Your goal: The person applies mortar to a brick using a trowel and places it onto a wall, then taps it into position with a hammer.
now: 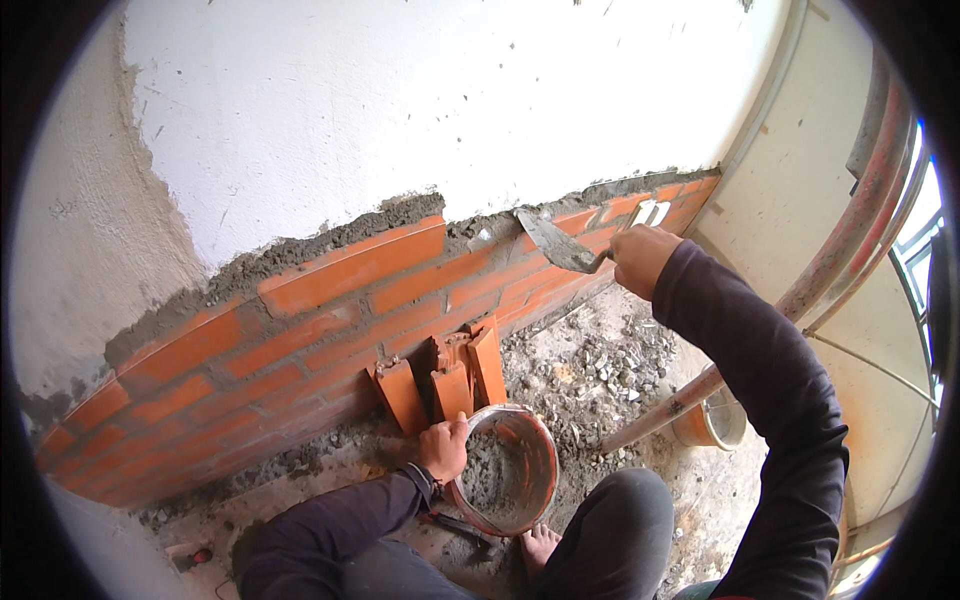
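Note:
My right hand [643, 258] grips a trowel [558, 243] by its handle. Its mortar-smeared blade points left, its tip at the mortar on top of the low brick wall [352, 272]. With my left hand [443, 449] I hold the rim of an orange bucket [543, 462], tilted between my legs. Grey mortar [490, 478] lies inside it. Just beyond the bucket, several loose orange bricks [400, 393] lean against the wall. A band of mortar [330, 232] runs between the top bricks and the white wall [400, 110].
A long rusty pole [690, 398] slants up on the right. Behind it stands a second bucket [718, 420]. Rubble [610, 350] covers the floor along the wall. A hammer-like tool [462, 529] lies by my bare foot [541, 543]. White switch plates [650, 212] sit in the brickwork.

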Tool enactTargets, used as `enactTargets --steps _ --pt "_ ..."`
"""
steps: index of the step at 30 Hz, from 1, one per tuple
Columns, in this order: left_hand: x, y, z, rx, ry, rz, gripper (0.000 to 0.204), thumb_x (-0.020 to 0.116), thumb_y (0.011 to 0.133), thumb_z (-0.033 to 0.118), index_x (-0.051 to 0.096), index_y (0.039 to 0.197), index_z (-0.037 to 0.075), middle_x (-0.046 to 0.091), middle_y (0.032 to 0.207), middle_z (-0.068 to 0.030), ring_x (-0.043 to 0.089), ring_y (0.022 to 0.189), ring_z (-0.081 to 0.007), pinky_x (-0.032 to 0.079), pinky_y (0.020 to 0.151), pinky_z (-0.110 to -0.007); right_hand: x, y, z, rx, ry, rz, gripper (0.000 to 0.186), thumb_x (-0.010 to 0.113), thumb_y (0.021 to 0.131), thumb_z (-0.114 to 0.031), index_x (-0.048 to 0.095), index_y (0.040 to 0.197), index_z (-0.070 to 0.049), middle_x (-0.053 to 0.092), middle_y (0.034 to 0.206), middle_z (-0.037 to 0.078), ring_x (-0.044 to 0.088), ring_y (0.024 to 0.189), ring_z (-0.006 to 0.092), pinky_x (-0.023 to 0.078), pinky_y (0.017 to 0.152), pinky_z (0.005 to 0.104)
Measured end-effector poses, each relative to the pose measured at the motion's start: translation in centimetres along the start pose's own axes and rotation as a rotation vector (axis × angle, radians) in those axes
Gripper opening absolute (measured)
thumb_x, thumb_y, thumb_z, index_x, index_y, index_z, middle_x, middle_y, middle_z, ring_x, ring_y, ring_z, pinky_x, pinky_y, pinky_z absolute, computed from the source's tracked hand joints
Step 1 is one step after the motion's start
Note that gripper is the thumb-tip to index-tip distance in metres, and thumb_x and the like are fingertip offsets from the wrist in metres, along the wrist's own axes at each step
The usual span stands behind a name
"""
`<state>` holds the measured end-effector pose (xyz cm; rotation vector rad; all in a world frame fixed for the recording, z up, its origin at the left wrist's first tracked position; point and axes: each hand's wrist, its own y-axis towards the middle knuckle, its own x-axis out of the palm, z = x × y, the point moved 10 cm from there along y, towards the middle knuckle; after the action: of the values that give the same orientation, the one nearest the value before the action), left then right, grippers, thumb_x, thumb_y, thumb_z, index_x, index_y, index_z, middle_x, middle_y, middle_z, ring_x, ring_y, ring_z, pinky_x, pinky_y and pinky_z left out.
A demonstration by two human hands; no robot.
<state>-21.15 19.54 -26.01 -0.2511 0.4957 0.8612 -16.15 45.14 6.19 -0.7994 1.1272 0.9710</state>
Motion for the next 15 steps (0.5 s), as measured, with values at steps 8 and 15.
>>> enactTargets --steps 8,15 --pt "0.1 0.2 -0.6 0.014 0.008 0.014 0.054 0.04 0.101 0.041 0.068 0.076 0.002 0.064 0.074 -0.0243 0.062 0.075 -0.0468 0.047 0.069 -0.053 -1.0 -1.3 1.2 0.104 -0.116 0.13 0.019 0.051 0.086 -0.006 0.066 0.096 0.0 0.069 0.087 0.021 0.068 0.088 0.0379 0.054 0.079 0.0481" --pt "-0.4 -0.1 -0.4 -0.028 0.007 -0.021 0.054 0.04 0.101 0.042 0.068 0.078 0.002 0.064 0.074 -0.0244 0.062 0.076 -0.0465 0.048 0.069 -0.052 -1.2 -1.9 0.5 0.133 -0.093 0.139 0.019 0.049 0.089 -0.006 0.064 0.099 -0.002 0.069 0.086 0.02 0.069 0.087 0.037 0.054 0.078 0.0481"
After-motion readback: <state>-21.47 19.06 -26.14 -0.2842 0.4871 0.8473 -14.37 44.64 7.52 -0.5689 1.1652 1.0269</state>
